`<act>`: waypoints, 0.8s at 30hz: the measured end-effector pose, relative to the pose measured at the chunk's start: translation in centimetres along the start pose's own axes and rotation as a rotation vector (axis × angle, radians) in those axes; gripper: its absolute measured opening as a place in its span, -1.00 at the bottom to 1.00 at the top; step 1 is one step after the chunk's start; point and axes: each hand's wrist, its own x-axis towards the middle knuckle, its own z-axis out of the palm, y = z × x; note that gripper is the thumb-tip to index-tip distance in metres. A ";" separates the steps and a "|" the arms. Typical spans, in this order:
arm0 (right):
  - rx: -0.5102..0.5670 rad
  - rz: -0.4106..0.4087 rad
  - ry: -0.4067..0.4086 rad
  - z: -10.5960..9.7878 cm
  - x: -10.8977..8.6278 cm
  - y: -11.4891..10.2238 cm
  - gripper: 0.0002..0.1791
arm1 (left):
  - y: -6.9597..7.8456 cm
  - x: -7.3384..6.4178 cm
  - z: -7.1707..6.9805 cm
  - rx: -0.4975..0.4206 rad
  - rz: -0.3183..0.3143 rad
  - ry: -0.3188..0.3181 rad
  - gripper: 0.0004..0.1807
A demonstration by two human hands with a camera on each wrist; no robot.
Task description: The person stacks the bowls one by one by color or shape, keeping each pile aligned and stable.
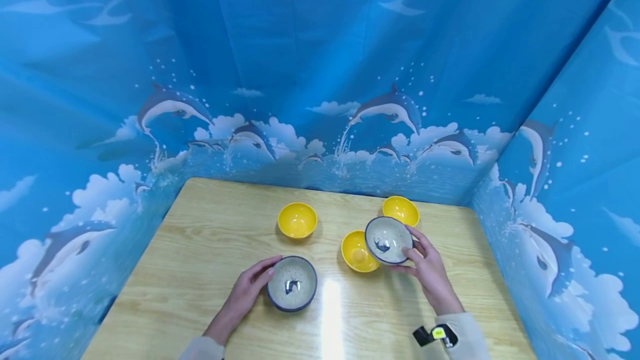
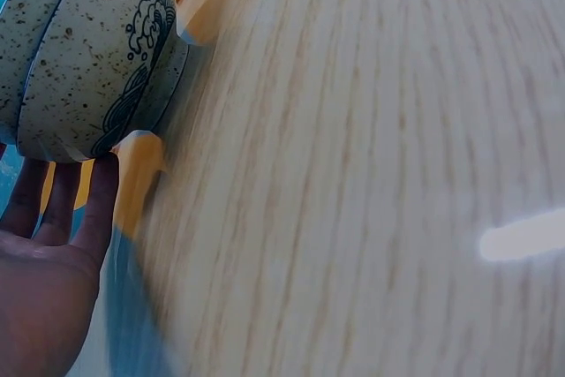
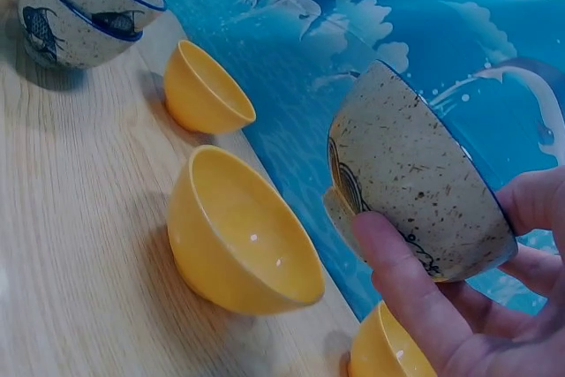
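Note:
In the head view my right hand (image 1: 431,271) holds a speckled grey bowl (image 1: 388,239) with a dark blue rim, thumb near the rim and fingers around its outside. The right wrist view shows this held bowl (image 3: 415,183) tilted and raised off the table. To the left, my left hand (image 1: 248,288) grips the side of another speckled bowl (image 1: 292,284), its thumb at the rim. Two such bowls (image 3: 75,19) are nested there, as the right wrist view shows. The fingers (image 2: 97,200) of the left hand lie against the stack's outer wall in the left wrist view.
One yellow bowl (image 1: 297,220) stands beyond the nested bowls. A second yellow bowl (image 1: 359,254) is partly overlapped by the held bowl, with a third yellow bowl (image 1: 401,210) behind. The wooden table (image 1: 210,226) meets blue dolphin-printed curtains (image 1: 300,71) at its back.

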 end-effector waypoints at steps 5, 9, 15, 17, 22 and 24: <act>-0.022 0.004 -0.025 0.8 -0.3 -0.2 -0.27 | 0.0 0.0 0.0 -0.003 0.011 0.002 -0.58; -0.017 -0.007 -0.044 1.5 -0.5 -0.3 -0.26 | -0.1 0.1 0.0 0.003 0.043 -0.002 -0.58; -0.032 -0.015 -0.070 2.4 -0.7 -0.3 -0.25 | -0.1 0.0 0.0 -0.010 0.063 -0.011 -0.59; -0.036 -0.016 -0.078 2.7 -0.7 -0.3 -0.25 | -0.1 0.0 0.0 -0.015 0.060 -0.012 -0.58; -0.018 -0.026 -0.103 3.2 -0.8 -0.4 -0.26 | -0.1 0.0 0.0 -0.010 0.047 -0.008 -0.58; -0.013 -0.028 -0.110 3.4 -0.9 -0.4 -0.25 | -0.1 0.0 0.0 -0.004 0.047 -0.005 -0.58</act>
